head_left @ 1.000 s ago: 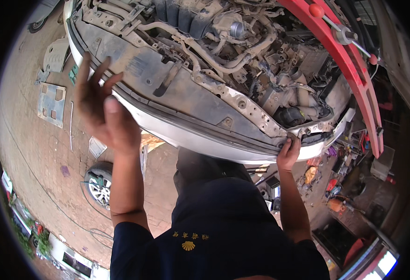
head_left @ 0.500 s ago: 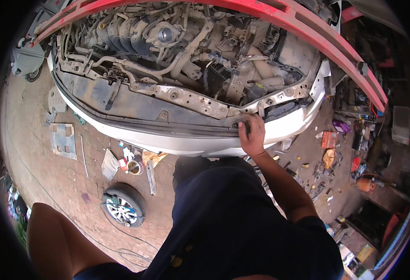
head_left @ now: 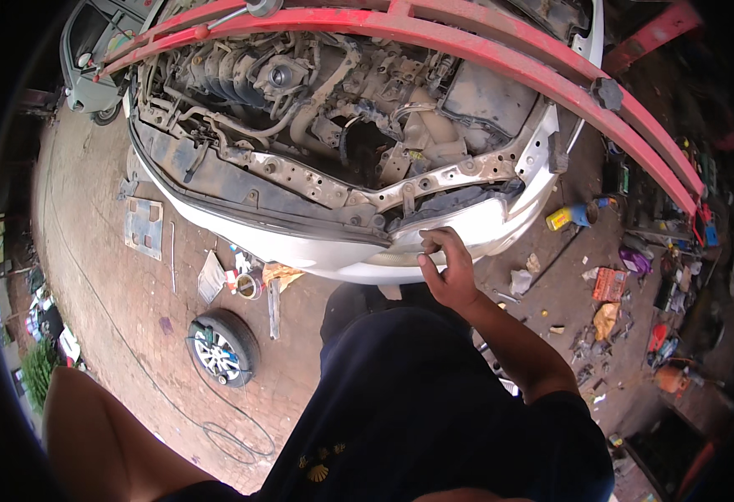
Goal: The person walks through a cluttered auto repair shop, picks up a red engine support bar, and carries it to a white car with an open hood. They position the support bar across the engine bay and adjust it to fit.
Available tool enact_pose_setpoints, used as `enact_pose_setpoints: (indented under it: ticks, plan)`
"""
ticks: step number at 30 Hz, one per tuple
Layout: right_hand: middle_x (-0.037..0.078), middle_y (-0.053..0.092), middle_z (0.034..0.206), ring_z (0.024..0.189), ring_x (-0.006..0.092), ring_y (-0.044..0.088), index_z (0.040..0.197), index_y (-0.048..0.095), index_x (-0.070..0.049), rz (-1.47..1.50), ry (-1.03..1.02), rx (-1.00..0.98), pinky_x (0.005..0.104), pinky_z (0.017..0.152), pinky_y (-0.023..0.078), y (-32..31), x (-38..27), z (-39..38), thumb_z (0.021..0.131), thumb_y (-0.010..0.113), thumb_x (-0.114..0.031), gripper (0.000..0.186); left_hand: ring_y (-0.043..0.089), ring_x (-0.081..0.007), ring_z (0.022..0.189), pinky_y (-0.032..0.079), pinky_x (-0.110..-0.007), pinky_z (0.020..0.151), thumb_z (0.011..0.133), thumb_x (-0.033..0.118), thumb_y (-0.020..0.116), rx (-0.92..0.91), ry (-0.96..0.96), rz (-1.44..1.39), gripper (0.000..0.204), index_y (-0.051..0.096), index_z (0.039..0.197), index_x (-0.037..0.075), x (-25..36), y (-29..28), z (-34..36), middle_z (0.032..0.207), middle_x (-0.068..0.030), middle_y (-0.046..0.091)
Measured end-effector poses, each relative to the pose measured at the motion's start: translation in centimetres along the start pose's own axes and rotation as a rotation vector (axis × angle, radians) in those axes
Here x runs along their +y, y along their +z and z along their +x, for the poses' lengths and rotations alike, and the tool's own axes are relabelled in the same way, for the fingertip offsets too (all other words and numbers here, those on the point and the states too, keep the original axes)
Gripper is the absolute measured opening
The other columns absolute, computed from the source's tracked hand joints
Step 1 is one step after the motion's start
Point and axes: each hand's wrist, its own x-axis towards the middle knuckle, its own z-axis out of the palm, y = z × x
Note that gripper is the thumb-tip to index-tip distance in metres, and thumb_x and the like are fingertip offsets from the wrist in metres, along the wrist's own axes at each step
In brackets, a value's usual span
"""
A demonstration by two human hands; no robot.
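Note:
My right hand [head_left: 450, 272] hovers above or rests lightly near the white front bumper [head_left: 300, 253], close to the headlight [head_left: 459, 238]; contact is hard to judge. Its fingers are bent, the thumb stands apart from them, and nothing shows between. Behind it lies the car's uncovered engine bay [head_left: 300, 109], dusty, with hoses and brackets. A metal crossmember with holes [head_left: 317, 189] runs along its front, beside a dark plastic cover [head_left: 225, 176]. Only the bent left arm [head_left: 91, 435] shows at the lower left; my left hand is outside the picture.
A red steel beam frame [head_left: 501, 48] crosses over the engine bay. On the ground lie a wheel [head_left: 223, 347], a cable [head_left: 141, 376], a flat grey panel [head_left: 143, 227] and a tin [head_left: 250, 286]. To the right are a yellow-and-blue bottle [head_left: 572, 216], a red box [head_left: 609, 284] and scattered parts.
My right hand has come off the bumper's upper edge toward me, and its thumb and fingers have spread. The view has shifted, showing more of the red frame and the right-hand floor.

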Motion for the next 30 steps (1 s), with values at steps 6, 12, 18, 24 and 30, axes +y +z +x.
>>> enact_pose_setpoints:
  ticks: [6, 12, 18, 24, 30]
  plan:
    - [0.017, 0.059, 0.105, 0.083, 0.0268, 0.061, 0.116, 0.058, 0.0, 0.061, -0.034, 0.02, 0.0361, 0.078, 0.05, -1.6, -0.1, 0.7, 0.083, 0.067, -0.01, 0.035, 0.042, -0.0326, 0.125, 0.045, -0.04, 0.1, 0.096, 0.038, 0.048, -0.037, -0.034, -0.002, 0.069, 0.025, 0.147, -0.002, -0.1, -0.3, 1.9, 0.148, -0.0223, 0.029]
    - [0.016, 0.059, 0.104, 0.081, 0.026, 0.06, 0.117, 0.058, 0.0, 0.028, -0.046, 0.029, 0.035, 0.077, 0.049, -1.9, 0.9, 3.2, 0.084, 0.067, -0.011, 0.037, 0.044, -0.0324, 0.122, 0.046, -0.04, 0.098, 0.096, 0.038, 0.047, -0.013, -0.036, -0.015, 0.067, 0.027, 0.146, -0.002, -2.0, -1.0, 1.5, 0.146, -0.0225, 0.031]
    - [0.014, 0.06, 0.101, 0.081, 0.025, 0.06, 0.119, 0.057, -0.002, -0.014, -0.042, 0.009, 0.0347, 0.076, 0.05, -1.9, 1.7, 6.2, 0.081, 0.069, -0.006, 0.04, 0.046, -0.0322, 0.12, 0.046, -0.04, 0.096, 0.097, 0.037, 0.046, 0.065, -0.051, -0.038, 0.065, 0.029, 0.144, -0.002, -4.1, 0.0, -0.5, 0.144, -0.0227, 0.033]
    - [0.012, 0.057, 0.094, 0.076, 0.0212, 0.057, 0.118, 0.057, 0.001, -0.055, -0.032, -0.053, 0.0326, 0.072, 0.049, -0.9, 1.9, 10.1, 0.083, 0.067, -0.005, 0.037, 0.048, -0.032, 0.117, 0.047, -0.04, 0.095, 0.097, 0.037, 0.045, 0.251, 0.011, -0.06, 0.063, 0.03, 0.143, -0.003, -6.2, 3.2, -4.1, 0.142, -0.0228, 0.036]
    - [0.013, 0.057, 0.096, 0.074, 0.0212, 0.059, 0.119, 0.056, 0.001, -0.111, 0.048, -0.116, 0.0331, 0.072, 0.049, 0.8, 2.2, 11.3, 0.083, 0.067, -0.007, 0.038, 0.049, -0.0318, 0.115, 0.048, -0.04, 0.093, 0.098, 0.037, 0.044, 0.31, 0.011, -0.065, 0.061, 0.032, 0.142, -0.003, -7.0, 4.2, -7.2, 0.14, -0.023, 0.038]
